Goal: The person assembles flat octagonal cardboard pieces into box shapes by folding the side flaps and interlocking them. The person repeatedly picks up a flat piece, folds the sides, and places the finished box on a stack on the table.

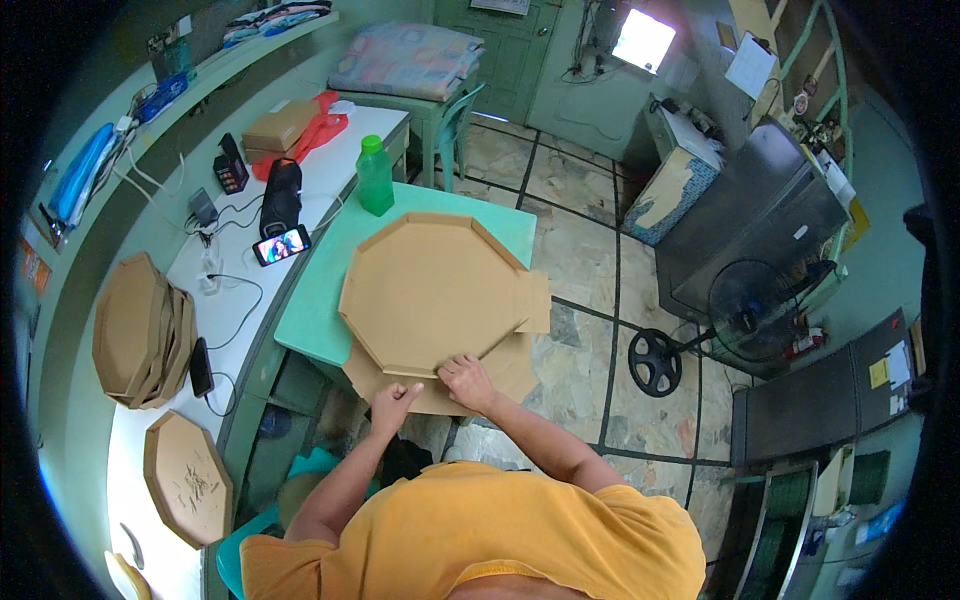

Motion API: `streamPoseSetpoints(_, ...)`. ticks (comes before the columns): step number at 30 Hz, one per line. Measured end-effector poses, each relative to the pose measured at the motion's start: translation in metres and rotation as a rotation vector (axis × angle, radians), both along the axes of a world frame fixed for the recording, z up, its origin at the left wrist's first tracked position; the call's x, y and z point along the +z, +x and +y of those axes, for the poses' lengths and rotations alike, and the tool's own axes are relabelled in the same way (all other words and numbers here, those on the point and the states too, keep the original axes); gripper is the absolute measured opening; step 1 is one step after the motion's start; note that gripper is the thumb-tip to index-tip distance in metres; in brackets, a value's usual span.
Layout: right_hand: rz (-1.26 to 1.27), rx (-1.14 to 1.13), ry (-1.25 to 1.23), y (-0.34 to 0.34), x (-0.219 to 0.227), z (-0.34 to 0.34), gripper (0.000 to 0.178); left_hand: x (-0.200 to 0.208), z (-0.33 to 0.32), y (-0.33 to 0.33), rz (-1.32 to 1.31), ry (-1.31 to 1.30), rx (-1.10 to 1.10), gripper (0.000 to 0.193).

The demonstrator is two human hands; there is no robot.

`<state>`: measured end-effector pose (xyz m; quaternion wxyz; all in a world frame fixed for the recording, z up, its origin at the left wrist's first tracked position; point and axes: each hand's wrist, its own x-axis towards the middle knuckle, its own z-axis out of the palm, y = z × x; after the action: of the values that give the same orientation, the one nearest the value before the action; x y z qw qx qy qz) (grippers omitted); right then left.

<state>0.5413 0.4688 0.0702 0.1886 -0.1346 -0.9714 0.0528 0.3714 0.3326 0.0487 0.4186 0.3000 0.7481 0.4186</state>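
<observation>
A brown octagonal cardboard box [430, 290] lies on the green table, its low side walls partly folded up. The lower cardboard flap [515, 370] spreads flat past the table's near edge. My right hand [467, 383] is closed at the near wall of the box, fingers curled over the folded edge. To its left, my left hand [396, 408] is closed at the edge of the lower flap, thumb and fingers together; its fingertips are partly hidden. No tool shows in either hand.
A green bottle [375, 178] stands on the green table [510, 225]. On the white counter to the left are stacked octagonal boxes [135, 330], a box with small scattered pieces [190, 480], a lit phone [282, 245] and cables. A black fan [735, 320] stands at right.
</observation>
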Motion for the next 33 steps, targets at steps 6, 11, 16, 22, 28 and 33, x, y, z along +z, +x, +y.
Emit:
streamPoseSetpoints(6, 0.049, 0.028, 0.110, -0.030, 0.028, -0.035, 0.031, -0.037, 0.023, -0.001, -0.985, 0.259, 0.619, 0.037)
streamPoseSetpoints(11, 0.490, -0.366, 0.145, 0.019, 0.115, 0.028, 0.060, -0.006, 0.004, -0.047, -0.862, 0.388, 0.432, 0.044)
streamPoseSetpoints(16, 0.668, -0.358, -0.724, 0.085, 0.174, 0.075, 0.060, 0.020, 0.000, -0.072, -0.711, 0.453, 0.236, 0.046)
streamPoseSetpoints(22, 0.784, -0.435, -1.158, 0.081, 0.140, 0.028, 0.032, -0.005, 0.023, -0.068, -0.196, 0.264, 0.372, 0.036)
streamPoseSetpoints(28, 1.093, -0.593, -1.224, 0.076, 0.106, 0.021, 0.019, -0.003, 0.025, -0.065, -0.105, 0.202, 0.225, 0.030)
streamPoseSetpoints(33, 0.999, -0.681, -1.303, 0.077, 0.091, 0.023, 0.022, 0.005, 0.021, -0.061, 0.120, 0.137, 0.117, 0.037)
